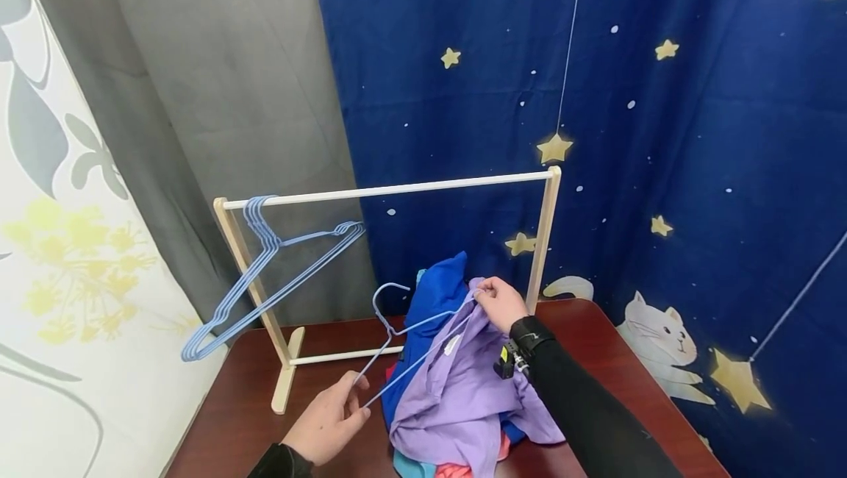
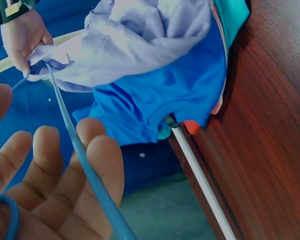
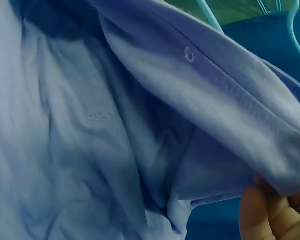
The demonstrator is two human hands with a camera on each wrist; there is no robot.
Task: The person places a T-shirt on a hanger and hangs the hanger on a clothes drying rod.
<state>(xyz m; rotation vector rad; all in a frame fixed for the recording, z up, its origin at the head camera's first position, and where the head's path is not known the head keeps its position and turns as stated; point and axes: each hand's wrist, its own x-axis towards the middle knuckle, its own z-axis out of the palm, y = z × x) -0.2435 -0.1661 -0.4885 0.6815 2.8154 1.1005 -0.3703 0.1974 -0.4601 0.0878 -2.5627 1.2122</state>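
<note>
My left hand (image 1: pixel 331 419) holds a blue wire hanger (image 1: pixel 397 331) by its lower corner, the wire lying across my fingers (image 2: pixel 65 165). The hanger's other end runs into a lilac shirt (image 1: pixel 456 390), whose collar edge my right hand (image 1: pixel 499 301) pinches and lifts. The lilac shirt (image 2: pixel 135 40) lies on top of a blue garment (image 1: pixel 433 294) in a heap of clothes on the dark wooden table (image 1: pixel 595 338). The right wrist view is filled by the lilac shirt (image 3: pixel 115 130), with my fingertips (image 3: pixel 275 210) at its hem.
A small wooden clothes rack (image 1: pixel 390 190) stands at the back of the table, with several blue hangers (image 1: pixel 265 272) hung at its left end. A star-patterned blue curtain (image 1: pixel 662 95) hangs behind, grey cloth (image 1: pixel 231 81) to the left.
</note>
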